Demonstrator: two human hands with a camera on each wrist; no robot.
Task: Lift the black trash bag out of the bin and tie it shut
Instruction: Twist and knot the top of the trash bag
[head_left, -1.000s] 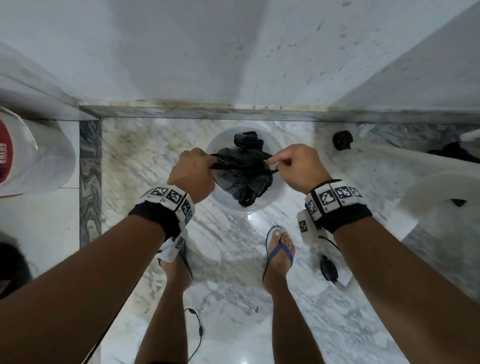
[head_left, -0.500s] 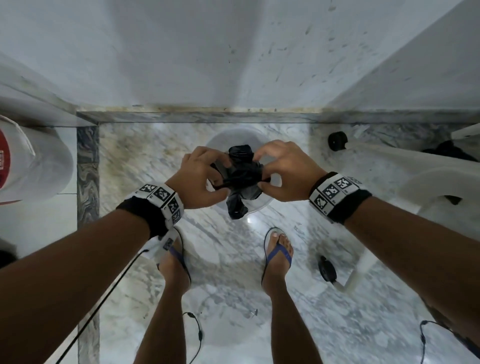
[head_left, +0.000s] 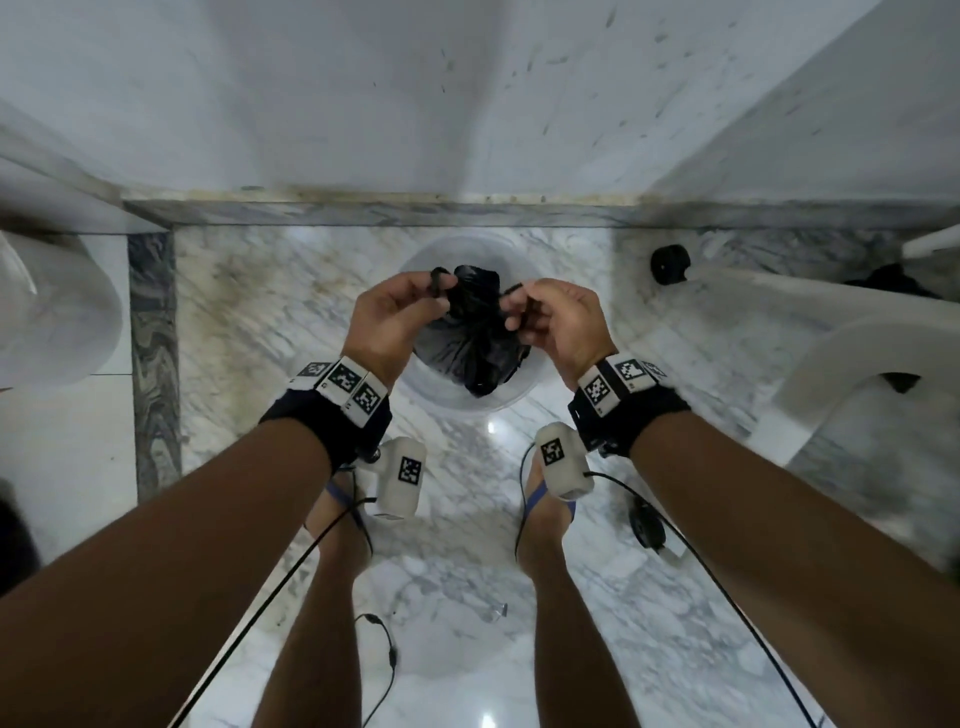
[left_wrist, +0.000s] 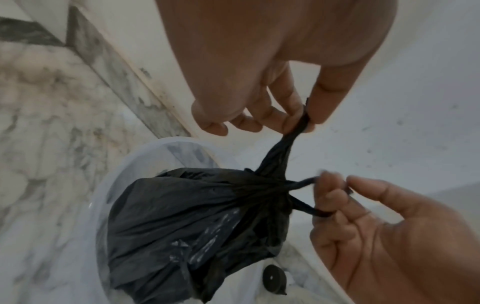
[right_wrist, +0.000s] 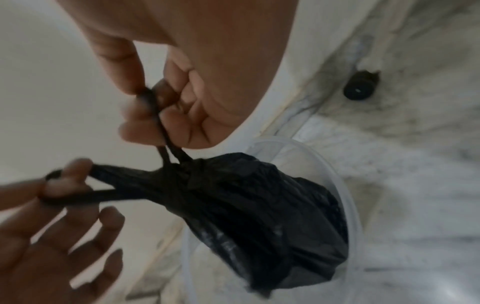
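As hands (head_left: 400, 317) pinch twisted handles, crinkly blk bag (head_left: 467, 343)

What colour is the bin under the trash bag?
The bin is see-through whitish plastic, clearest in the left wrist view.

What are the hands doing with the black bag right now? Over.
Left hand and right hand each pinch a twisted strand of the trash bag. Bag neck cinched, hanging over the bin. Nothing in the way.
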